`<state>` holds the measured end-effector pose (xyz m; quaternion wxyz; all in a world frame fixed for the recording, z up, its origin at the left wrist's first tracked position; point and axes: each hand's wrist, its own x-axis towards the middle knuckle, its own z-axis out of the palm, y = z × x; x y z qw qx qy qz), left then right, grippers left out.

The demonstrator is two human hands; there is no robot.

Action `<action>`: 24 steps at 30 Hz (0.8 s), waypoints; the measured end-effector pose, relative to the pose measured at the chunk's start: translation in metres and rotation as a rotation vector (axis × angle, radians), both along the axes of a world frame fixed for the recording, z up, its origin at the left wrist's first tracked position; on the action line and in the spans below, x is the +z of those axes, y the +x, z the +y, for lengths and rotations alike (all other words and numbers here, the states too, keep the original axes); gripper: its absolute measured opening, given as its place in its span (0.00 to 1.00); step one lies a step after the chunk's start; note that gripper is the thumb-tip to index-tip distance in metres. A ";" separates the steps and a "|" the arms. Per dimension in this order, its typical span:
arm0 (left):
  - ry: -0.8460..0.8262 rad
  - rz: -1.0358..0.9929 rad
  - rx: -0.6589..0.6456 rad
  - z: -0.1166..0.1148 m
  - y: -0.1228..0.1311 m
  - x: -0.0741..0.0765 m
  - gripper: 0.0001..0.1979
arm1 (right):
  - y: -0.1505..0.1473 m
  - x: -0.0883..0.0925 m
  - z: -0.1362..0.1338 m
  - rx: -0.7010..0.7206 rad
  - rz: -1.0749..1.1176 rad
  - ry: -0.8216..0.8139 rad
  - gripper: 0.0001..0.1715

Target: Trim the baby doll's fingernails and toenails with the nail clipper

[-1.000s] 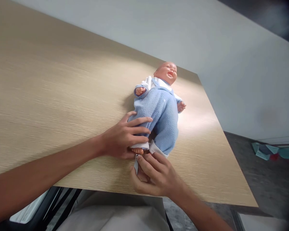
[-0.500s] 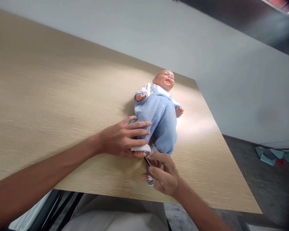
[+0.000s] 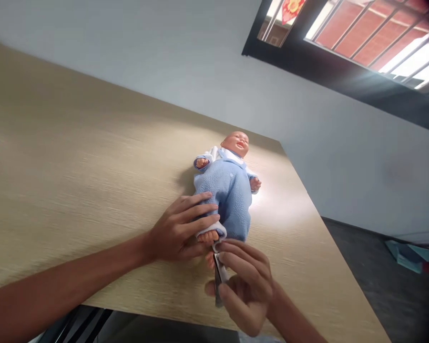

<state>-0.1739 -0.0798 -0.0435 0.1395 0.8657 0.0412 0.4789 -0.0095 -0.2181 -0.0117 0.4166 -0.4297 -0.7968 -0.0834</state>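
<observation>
Blue fleece covers the doll, which lies on its back on the table. The left hand, fingers loosely spread, holds one leg. The right hand pinches a metal clipper between closed fingers, its length pointing forward to the toes; whether they touch, I cannot tell.

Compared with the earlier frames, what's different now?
The view has tipped up: the window now shows and the doll sits lower in the picture. Since the first frame, the small tool in the right hand has shifted rightward relative to the doll's foot. Nothing was let go. The left hand stays laid on the doll.
</observation>
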 end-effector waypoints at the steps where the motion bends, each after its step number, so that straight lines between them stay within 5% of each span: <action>1: 0.009 0.004 -0.002 0.000 0.000 0.000 0.17 | 0.000 0.003 0.003 0.010 -0.002 0.007 0.17; 14: 0.029 0.053 -0.038 0.006 -0.003 0.002 0.15 | -0.011 0.007 0.017 0.001 -0.097 0.053 0.19; 24: 0.013 0.060 -0.044 0.008 -0.004 0.001 0.15 | -0.013 0.011 0.027 0.033 -0.200 0.174 0.10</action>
